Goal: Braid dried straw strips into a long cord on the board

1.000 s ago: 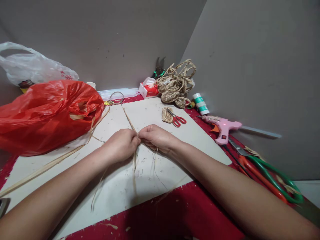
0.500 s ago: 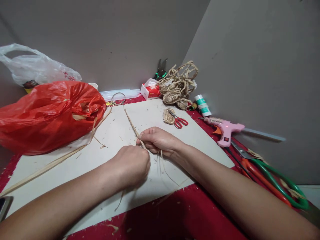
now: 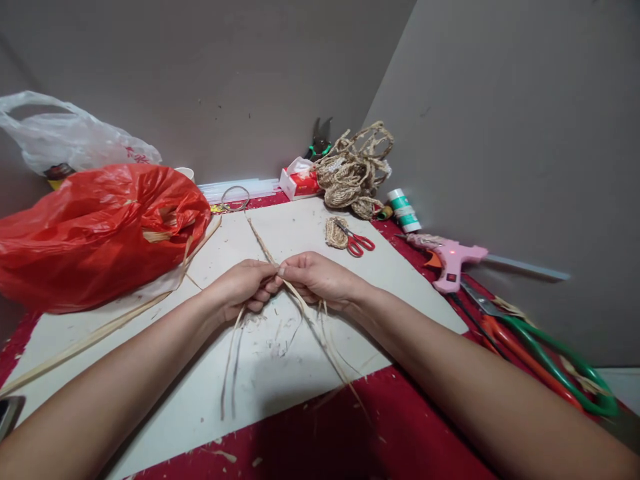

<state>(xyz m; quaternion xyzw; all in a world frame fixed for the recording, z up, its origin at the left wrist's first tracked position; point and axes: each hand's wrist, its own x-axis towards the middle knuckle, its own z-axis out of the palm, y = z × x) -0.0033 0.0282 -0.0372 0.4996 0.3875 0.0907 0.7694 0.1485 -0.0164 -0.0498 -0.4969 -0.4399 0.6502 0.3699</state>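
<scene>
Both hands, left hand (image 3: 245, 288) and right hand (image 3: 313, 279), pinch straw strands (image 3: 260, 243) closed above a pale board (image 3: 280, 227); red cloth (image 3: 350, 427) beneath; grey walls (image 3: 250, 80) meet behind.

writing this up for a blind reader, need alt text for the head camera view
A left hand and right hand meet over a pale board, pinching thin straw strands between them, the loose ends trailing toward the camera. A red plastic bag lies at left; red scissors and a pink glue gun lie at right.
</scene>
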